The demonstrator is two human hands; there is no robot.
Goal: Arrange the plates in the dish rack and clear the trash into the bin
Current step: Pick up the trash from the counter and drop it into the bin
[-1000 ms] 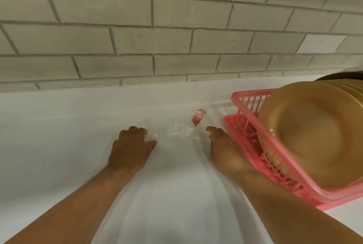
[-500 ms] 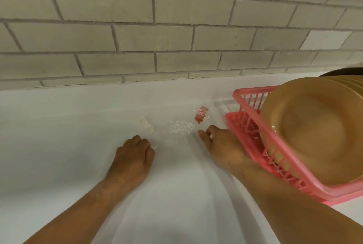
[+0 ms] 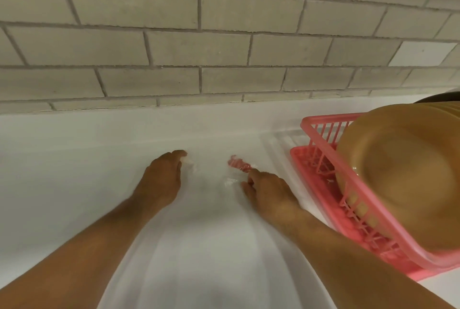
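Several tan plates (image 3: 398,179) stand on edge in the pink dish rack (image 3: 321,139) at the right. Three bits of trash lie on the white counter (image 3: 74,172): a red wrapper (image 3: 237,162), a clear plastic scrap (image 3: 230,181) and a small white scrap (image 3: 191,164). My left hand (image 3: 161,179) rests on the counter with its fingertips at the white scrap. My right hand (image 3: 266,189) lies beside the rack, its index fingertip at the near end of the red wrapper and its thumb next to the clear scrap. Neither hand plainly grips anything.
A grey brick wall (image 3: 224,47) rises right behind the counter. The rack's pink drip tray (image 3: 298,157) sits close to my right wrist. A dark object (image 3: 445,96) shows behind the plates at the far right. No bin is in view.
My left hand, drawn back half a second ago, has moved forward to the white scrap. My right hand has slid forward to the red wrapper, which now lies turned on the counter.
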